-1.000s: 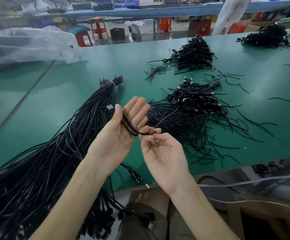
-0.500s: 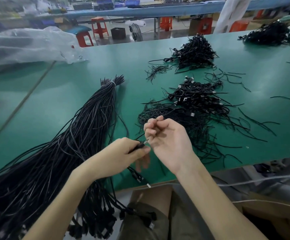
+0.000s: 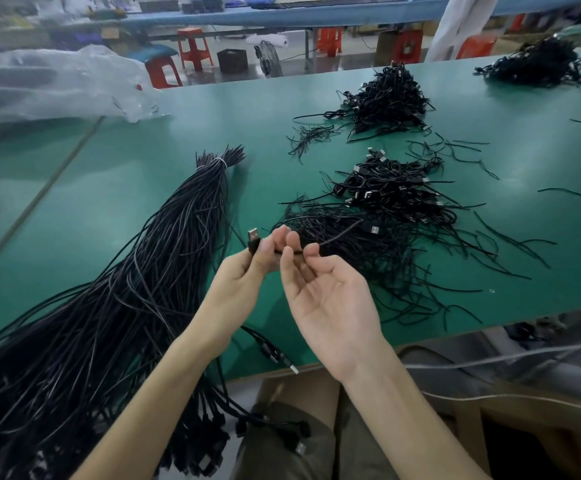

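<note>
In the head view, a thin, smooth black cable (image 3: 277, 251) was stretched level between both hands, just above the near part of the table (image 3: 136, 174). The left hand (image 3: 244, 278) gripped it in curled fingers, its flat metal plug (image 3: 253, 234) poking up past the thumb. The right hand (image 3: 330, 299), palm up, pinched it between thumb and fingertip. To the left lay a long sheaf of cables (image 3: 136, 292) cinched by a white tie (image 3: 220, 162), and to the right a tangled heap of coiled leads (image 3: 396, 195). A crinkled clear plastic bag (image 3: 50, 84) held something dark and blurred. The table was matt green, and beyond it stood red plastic stools (image 3: 193, 46) on a shiny floor.
</note>
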Demonstrator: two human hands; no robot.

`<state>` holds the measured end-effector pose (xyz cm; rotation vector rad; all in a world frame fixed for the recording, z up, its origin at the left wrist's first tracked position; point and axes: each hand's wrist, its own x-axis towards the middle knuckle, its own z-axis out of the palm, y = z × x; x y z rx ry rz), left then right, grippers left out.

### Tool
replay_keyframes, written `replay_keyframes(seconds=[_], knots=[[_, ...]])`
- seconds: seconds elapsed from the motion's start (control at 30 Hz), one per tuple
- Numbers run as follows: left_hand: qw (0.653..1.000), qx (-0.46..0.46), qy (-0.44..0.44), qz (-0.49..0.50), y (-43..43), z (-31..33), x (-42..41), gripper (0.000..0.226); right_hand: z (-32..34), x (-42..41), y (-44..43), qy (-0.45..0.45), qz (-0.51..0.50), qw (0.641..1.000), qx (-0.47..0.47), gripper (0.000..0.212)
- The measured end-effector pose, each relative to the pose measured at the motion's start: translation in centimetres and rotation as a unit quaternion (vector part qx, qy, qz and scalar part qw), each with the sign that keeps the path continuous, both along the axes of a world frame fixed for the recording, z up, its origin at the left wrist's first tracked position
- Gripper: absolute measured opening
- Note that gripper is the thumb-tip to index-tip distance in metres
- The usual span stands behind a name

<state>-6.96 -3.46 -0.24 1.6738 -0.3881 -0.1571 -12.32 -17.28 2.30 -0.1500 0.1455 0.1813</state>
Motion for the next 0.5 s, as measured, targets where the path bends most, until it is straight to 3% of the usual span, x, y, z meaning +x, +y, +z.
replay_keyframes(seconds=[0.17, 0.27, 0.37, 0.5], knots=[[0.980, -0.184, 0.074, 0.007, -0.8, 0.5, 0.0, 0.042, -1.1, -0.6, 0.8, 0.014, 0.012, 1.000, -0.023, 0.018], [0.970, -0.224, 0.089, 0.029, -0.8, 0.9, 0.0, 0.037, -1.6, -0.9, 0.7, 0.031, 0.041, 0.996, -0.076, 0.017], [0.970, -0.219, 0.092, 0.056, -0.5, 0.7, 0.0, 0.032, -1.7, -1.2, -0.2, 0.018, 0.073, 0.977, -0.201, 0.016], [0.975, -0.203, 0.060, 0.071, 0.0, 0.4, 0.3, 0.032, -0.9, -1.7, -1.2, -0.057, 0.051, 0.913, -0.402, 0.013]])
